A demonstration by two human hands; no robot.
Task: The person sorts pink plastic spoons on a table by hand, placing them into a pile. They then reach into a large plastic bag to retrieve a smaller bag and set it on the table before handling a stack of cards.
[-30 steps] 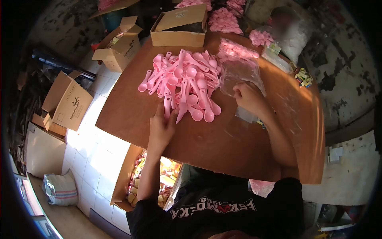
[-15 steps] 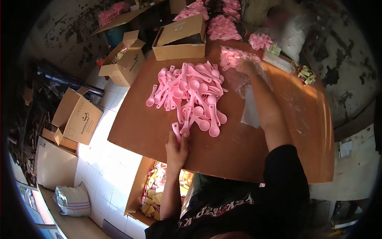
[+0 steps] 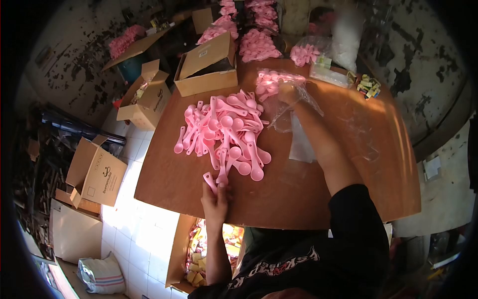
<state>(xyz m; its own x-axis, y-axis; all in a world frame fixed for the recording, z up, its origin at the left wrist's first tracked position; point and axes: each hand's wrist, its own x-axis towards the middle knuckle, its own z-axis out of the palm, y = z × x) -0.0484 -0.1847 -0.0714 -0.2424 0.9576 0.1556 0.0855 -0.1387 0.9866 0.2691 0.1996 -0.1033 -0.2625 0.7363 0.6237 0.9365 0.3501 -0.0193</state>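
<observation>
Left hand (image 3: 215,198) pinches seemingly light, stiff pink scoops (image 3: 209,180) by their handles, pile (image 3: 226,129) just beyond its fingertips; finger state of right hand (image 3: 288,92) at limp clear bag (image 3: 304,101) cannot be told

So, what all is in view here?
table: one, brown, centre
loose spoons: big pile, pink, mid-table
single spoon: one, pink, near table edge
clear bag: one, transparent, right of pile
bagged spoons: one pack, pink, beyond that bag
open box: one, tan, table's far edge
floor boxes: at least three, tan, left of table
spoon heaps: several, pink, beyond table
small packets: cluster, yellow-green, far right
left hand: holds single spoon
right hand: on clear bag, grip unclear
</observation>
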